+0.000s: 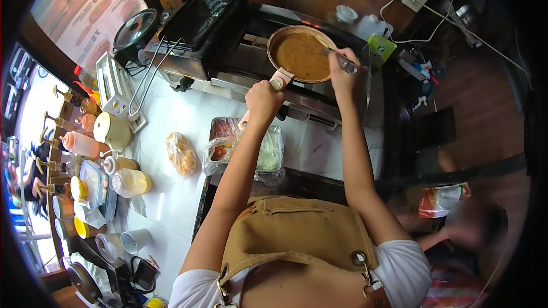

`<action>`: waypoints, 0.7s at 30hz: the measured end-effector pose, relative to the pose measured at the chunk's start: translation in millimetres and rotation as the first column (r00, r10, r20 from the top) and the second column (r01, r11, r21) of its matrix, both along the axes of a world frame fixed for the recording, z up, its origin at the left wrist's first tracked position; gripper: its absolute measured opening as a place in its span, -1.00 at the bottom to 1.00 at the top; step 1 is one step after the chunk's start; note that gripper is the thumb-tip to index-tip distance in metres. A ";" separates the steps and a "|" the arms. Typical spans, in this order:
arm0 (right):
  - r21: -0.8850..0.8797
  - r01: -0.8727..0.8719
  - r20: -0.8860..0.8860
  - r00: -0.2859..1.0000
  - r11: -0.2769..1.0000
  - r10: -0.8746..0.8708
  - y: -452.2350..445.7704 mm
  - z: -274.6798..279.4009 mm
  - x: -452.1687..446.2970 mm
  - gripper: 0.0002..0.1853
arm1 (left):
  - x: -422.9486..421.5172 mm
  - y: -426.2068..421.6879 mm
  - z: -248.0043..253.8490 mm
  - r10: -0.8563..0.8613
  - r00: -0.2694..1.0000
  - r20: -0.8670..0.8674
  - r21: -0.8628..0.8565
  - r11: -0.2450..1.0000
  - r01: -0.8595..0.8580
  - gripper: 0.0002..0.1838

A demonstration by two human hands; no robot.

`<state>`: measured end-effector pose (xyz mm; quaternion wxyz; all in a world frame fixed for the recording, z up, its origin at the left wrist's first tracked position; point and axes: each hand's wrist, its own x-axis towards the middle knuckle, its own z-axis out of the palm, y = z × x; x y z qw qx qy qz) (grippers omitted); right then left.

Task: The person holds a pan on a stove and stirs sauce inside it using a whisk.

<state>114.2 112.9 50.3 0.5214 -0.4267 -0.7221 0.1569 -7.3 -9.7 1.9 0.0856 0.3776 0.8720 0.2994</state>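
Note:
A round pan [272, 41] rests on the stove, holding a brown sauce [297, 57]. My left hand [265, 101] is closed around the pan's pinkish handle [281, 79], whose end sticks out below the fist. With my right hand [345, 77] I grip a whisk [337, 59] by its grey handle, and its wires dip into the sauce at the pan's right side. Below my left wrist lies a metal tray [282, 147] of plastic-wrapped food, partly covered by my forearm.
A deep fryer [189, 51] with a wire basket [210, 14] adjoins the stove on the left. Sauce bottles [80, 144] and jars line the counter's left side, near a bag of buns [180, 153]. Another person's arm [435, 238] shows at lower right.

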 end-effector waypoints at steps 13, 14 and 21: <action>-0.058 -0.144 -0.035 0.989 0.988 0.142 -16.4 4.9 -9.2 -0.86 | 2.8 -0.5 -2.1 0.004 0.999 -0.053 0.037 0.999 -0.002 -0.79; 0.008 -0.091 -0.065 0.994 0.996 0.092 -10.5 2.1 -9.3 -0.86 | 2.5 -0.3 -2.0 0.002 0.999 -0.041 0.027 1.000 -0.001 -0.79; -0.161 -0.083 -0.085 0.994 0.983 0.070 -55.8 20.2 26.5 -0.87 | 1.6 0.9 -2.9 -0.001 0.999 -0.035 0.017 1.000 0.001 -0.79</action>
